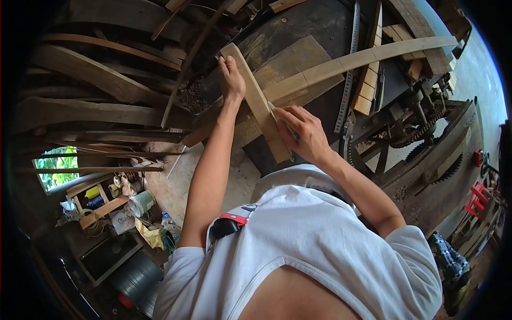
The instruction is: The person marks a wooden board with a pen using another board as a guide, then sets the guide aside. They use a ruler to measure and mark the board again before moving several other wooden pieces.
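Note:
A straight wooden beam [257,104] lies slantwise in front of me, across a long curved wooden strip [325,70]. My left hand [232,80] grips the beam near its far end, with the palm against its left side and fingertips on its edge. At the beam's right side, toward the near end, my right hand [305,130] is closed on a thin, partly blue, pen-like tool; the fingers hide most of it. A wide flat board [298,56] rests beneath the curved strip on the dark worktable [261,154].
A steel ruler [349,64] and a segmented wooden strip [369,85] lie to the right. Beyond them stands machinery with a chain [421,133] and a toothed saw blade [448,170]. Long planks [96,74] are stacked at left. A bucket [141,202] stands on the lower-left floor.

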Tool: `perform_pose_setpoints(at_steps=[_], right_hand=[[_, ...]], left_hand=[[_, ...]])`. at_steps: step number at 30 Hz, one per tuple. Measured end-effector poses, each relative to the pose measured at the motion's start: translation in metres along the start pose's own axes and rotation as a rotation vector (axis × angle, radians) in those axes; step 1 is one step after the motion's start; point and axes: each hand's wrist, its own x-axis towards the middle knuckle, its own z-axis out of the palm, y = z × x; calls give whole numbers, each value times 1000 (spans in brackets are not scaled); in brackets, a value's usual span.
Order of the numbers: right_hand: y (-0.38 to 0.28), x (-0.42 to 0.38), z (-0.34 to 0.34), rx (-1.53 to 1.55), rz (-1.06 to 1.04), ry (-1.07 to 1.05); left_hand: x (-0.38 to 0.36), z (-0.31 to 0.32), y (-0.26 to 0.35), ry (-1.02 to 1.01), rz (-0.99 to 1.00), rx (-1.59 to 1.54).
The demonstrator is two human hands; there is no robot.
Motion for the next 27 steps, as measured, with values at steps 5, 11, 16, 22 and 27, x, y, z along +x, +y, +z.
perform_pose_setpoints(at_steps=[5,11,16,22,27], right_hand=[[7,16,9,-19,4,0],[-1,3,2,-28,-26,-13],[3,19,9,-28,-19,18],[-6,6,1,-39,-42,-18],[1,21,12,-22,-34,42]], left_hand=[[13,0,-27,-135,3,-21],[5,-2,-3,-50,-2,-15],[2,3,0,15,47,-17],[10,-3,-11,-59,21,-41],[7,11,-20,3,65,-72]])
